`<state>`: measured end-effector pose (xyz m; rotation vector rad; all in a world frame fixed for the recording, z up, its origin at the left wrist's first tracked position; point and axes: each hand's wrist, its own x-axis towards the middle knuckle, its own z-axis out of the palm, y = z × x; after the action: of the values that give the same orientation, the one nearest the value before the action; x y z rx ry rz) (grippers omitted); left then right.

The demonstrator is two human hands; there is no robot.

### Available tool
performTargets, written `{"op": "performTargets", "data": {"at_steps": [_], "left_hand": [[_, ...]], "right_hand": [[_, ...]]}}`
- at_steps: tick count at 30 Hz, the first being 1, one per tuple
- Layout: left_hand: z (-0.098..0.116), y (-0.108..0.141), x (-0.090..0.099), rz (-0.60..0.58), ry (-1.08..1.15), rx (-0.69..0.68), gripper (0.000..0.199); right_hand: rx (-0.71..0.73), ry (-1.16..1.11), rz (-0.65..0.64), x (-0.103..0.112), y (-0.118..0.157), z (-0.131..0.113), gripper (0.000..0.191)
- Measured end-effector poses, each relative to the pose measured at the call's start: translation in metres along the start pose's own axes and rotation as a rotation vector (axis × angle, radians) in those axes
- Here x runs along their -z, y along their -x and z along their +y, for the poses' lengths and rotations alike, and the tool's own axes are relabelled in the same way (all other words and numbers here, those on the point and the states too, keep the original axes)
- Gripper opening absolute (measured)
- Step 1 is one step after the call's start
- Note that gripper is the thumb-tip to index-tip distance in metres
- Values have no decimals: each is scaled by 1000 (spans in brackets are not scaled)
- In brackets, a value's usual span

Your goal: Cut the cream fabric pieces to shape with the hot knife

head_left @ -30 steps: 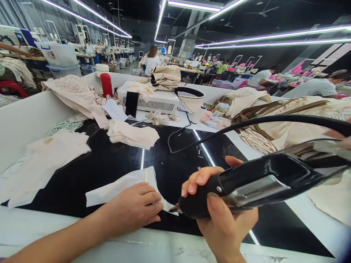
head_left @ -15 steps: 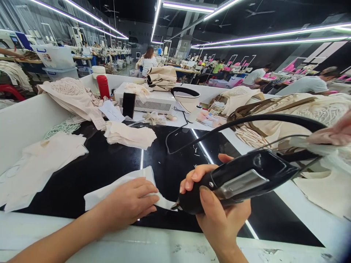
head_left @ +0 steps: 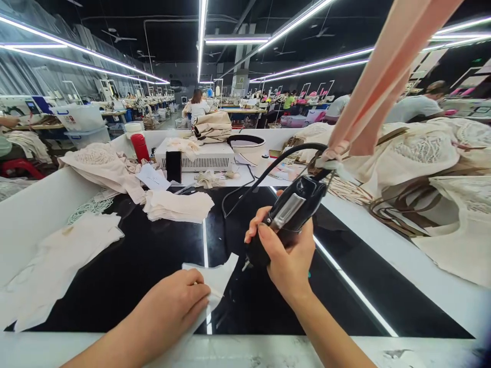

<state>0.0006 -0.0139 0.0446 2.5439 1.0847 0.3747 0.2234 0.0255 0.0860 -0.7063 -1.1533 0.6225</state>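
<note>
The white cloth piece (head_left: 220, 278) is on the shiny black board (head_left: 153, 255), partly under my left hand (head_left: 178, 299), whose fingers are curled upon it, though I cannot tell if they pinch. My right hand (head_left: 286, 255) is closed around the black tool (head_left: 303, 197), its tip just beside the cloth; farther lies a cream fabric stack (head_left: 178, 206).
</note>
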Motion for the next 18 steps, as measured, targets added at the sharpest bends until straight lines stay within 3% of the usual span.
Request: {"op": "performTargets", "data": {"at_steps": [2, 4, 8, 13, 18], "left_hand": [[5, -2, 6, -58, 21, 54, 24], [5, -9, 12, -42, -7, 50, 22], [-5, -37, 17, 39, -11, -146, 15], [-20, -65, 14, -80, 112, -276, 37], [-28, -64, 13, -191, 69, -202, 42]], "right_hand": [[-10, -9, -8, -5, 1, 0, 25], [-17, -11, -22, -10, 2, 0, 25], [-26, -25, -34, -17, 4, 1, 25], [-51, 2, -19, -22, 3, 2, 27], [-84, -17, -38, -28, 5, 1, 29]]}}
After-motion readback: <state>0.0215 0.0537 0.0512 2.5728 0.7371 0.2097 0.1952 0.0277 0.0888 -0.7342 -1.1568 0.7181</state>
